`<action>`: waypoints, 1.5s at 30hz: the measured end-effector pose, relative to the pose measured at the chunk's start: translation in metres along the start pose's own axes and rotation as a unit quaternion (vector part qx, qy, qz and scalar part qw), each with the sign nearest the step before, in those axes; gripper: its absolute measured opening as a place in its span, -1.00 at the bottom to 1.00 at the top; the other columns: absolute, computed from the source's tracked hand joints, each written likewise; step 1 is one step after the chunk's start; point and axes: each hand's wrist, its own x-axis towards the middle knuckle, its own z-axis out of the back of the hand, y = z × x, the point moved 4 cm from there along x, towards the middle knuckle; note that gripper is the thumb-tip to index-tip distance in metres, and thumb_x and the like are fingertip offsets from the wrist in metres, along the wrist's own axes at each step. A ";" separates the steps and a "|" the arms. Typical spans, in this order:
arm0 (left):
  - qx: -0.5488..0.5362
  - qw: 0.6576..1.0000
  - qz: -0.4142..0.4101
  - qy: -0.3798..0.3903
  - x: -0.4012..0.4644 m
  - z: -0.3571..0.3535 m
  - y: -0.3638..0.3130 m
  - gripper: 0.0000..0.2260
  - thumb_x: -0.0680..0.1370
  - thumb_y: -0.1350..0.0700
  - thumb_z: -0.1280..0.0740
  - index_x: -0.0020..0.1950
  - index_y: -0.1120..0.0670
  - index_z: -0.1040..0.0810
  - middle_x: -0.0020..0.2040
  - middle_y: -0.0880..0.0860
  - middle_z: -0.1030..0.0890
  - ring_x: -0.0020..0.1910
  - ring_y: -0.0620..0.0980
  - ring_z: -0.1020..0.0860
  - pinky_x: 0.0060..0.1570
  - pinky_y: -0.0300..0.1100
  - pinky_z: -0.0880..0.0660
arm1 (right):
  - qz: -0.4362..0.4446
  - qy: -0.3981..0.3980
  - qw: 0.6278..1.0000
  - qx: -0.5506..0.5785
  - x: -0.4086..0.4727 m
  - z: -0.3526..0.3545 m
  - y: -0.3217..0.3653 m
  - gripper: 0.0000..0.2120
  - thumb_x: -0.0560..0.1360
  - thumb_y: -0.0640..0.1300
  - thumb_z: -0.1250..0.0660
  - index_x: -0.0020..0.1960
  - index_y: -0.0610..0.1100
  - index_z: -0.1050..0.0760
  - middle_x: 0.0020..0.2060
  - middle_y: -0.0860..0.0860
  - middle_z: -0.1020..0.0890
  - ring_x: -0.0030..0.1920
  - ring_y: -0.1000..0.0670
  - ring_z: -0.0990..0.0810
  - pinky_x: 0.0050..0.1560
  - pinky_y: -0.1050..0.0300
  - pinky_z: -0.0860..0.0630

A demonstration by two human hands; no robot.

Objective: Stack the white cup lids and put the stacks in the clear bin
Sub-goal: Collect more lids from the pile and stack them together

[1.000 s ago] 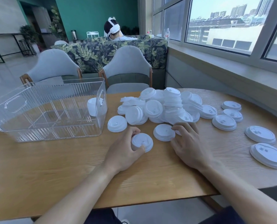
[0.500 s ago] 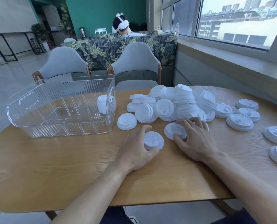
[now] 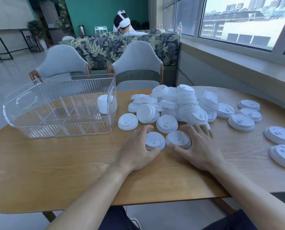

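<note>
Your left hand has its grip curled around one lid; your right hand clasps another lid, both on the desk.

A round wooden table with a pale grain fills the foreground, and two grey upholstered chairs with wooden frames, one to the left and one to the right, stand at its far edge. Behind them runs a sofa in a dark leaf print, over whose back shows the head of a seated person wearing a white headset, with a teal wall beyond. Along the right side a wide window above a deep sill looks out on city buildings, and a clear bottle stands near the sofa's end.
</note>
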 end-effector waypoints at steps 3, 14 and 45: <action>-0.001 1.000 -0.001 0.000 0.000 0.000 -0.001 -0.39 0.47 -0.12 -0.39 0.49 -0.12 -0.30 0.46 -0.20 -0.41 0.45 -0.13 -0.35 0.42 -0.04 -0.33 | 0.008 0.025 0.999 0.041 -0.005 0.002 0.001 -0.32 0.41 0.44 -0.27 0.40 0.10 -0.36 0.28 0.17 -0.49 0.35 0.06 -0.26 0.36 0.11 -0.24; -0.052 0.998 0.019 -0.021 -0.002 0.003 0.003 -0.40 0.39 -0.19 -0.34 0.43 -0.17 -0.34 0.38 -0.24 -0.48 0.38 -0.11 -0.45 0.34 -0.02 -0.44 | -0.004 0.048 0.993 0.104 -0.018 0.002 0.004 -0.25 0.30 0.48 -0.41 0.36 0.13 -0.40 0.15 0.22 -0.39 0.22 0.11 -0.42 0.26 0.13 -0.40; -0.144 0.985 -0.022 -0.097 -0.012 0.010 -0.007 -0.50 0.45 -0.13 -0.53 0.33 -0.12 -0.46 0.25 -0.26 -0.55 0.26 -0.23 -0.51 0.26 -0.19 -0.50 | 0.054 0.093 0.990 0.095 -0.020 0.004 0.009 -0.28 0.28 0.49 -0.38 0.35 0.19 -0.43 0.15 0.30 -0.48 0.25 0.20 -0.32 0.34 0.20 -0.31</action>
